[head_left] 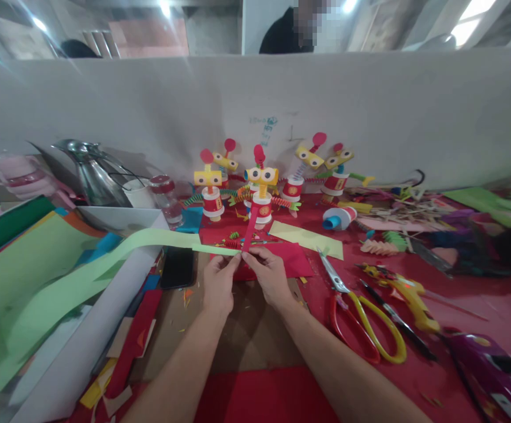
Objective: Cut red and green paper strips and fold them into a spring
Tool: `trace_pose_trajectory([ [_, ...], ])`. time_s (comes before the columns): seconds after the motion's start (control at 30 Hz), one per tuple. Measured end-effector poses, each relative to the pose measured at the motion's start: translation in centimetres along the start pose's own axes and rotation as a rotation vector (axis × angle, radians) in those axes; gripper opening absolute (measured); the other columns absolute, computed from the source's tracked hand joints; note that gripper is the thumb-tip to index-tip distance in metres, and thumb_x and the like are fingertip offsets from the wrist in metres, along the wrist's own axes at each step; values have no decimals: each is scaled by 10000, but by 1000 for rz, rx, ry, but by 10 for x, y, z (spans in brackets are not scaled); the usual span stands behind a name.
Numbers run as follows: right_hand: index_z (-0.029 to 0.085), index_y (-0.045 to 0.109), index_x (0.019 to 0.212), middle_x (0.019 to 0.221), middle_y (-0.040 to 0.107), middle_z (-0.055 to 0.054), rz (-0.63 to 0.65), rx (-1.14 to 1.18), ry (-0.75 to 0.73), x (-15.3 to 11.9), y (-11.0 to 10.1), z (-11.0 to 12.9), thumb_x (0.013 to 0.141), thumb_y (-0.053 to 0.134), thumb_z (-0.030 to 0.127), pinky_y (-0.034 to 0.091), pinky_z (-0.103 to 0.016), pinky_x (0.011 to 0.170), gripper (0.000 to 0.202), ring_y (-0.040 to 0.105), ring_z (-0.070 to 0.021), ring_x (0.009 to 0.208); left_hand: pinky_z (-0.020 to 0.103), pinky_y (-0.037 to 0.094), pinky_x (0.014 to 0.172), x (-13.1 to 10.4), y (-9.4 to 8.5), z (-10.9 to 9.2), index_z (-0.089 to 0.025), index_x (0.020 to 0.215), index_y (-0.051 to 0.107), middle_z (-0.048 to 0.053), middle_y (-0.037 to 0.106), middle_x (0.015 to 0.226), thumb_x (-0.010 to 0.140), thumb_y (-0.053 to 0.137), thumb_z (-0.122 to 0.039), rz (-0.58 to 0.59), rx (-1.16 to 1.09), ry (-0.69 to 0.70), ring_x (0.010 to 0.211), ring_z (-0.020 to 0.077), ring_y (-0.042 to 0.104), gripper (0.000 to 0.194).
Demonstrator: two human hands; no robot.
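My left hand (pixel 220 281) pinches the near end of a pale green paper strip (pixel 217 249), which runs off to the left. Beside it, my right hand (pixel 267 275) has its fingers closed on a red paper strip (pixel 250 226) that stands up and away from me. The two strips meet at my fingertips, crossing at an angle. Whether they are stuck together cannot be made out. Just beyond my hands stands a paper-cup robot figure (pixel 261 182) with yellow eyes and folded spring arms. Red paper (pixel 297 260) lies beneath my right hand.
Scissors (pixel 339 282) with red and yellow handles, a black pen (pixel 398 320) and a yellow glue gun (pixel 416 302) lie at right. A phone (pixel 178 267) and a box of coloured paper (pixel 118 305) are at left. A cup figure (pixel 341 217) lies on its side.
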State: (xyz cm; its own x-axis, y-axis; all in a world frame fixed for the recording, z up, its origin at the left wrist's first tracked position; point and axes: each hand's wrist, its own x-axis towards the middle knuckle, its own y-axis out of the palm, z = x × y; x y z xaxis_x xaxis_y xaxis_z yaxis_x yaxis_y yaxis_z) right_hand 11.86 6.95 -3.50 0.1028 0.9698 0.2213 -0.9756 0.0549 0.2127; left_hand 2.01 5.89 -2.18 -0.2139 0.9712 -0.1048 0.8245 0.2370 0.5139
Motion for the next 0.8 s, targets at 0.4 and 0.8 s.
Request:
trace_pose_trajectory([
  [0.4,228,740,811,741,684,8,15,198,109,4,-1,-3,682,716,301,441,-292,693,149,550,-137,672,289,464,752,3,-3,-7,-129,685,693,18,673,676,472,827,-221,87,7,-42,677,127,598,268],
  [0.8,255,744,885,817,670,-14,38,33,-4,2,-4,-4,747,663,364,470,-343,790,194,580,-177,786,236,436,632,3,-4,-7,-119,665,699,10,659,604,488,810,-212,17,68,-21,564,88,550,229],
])
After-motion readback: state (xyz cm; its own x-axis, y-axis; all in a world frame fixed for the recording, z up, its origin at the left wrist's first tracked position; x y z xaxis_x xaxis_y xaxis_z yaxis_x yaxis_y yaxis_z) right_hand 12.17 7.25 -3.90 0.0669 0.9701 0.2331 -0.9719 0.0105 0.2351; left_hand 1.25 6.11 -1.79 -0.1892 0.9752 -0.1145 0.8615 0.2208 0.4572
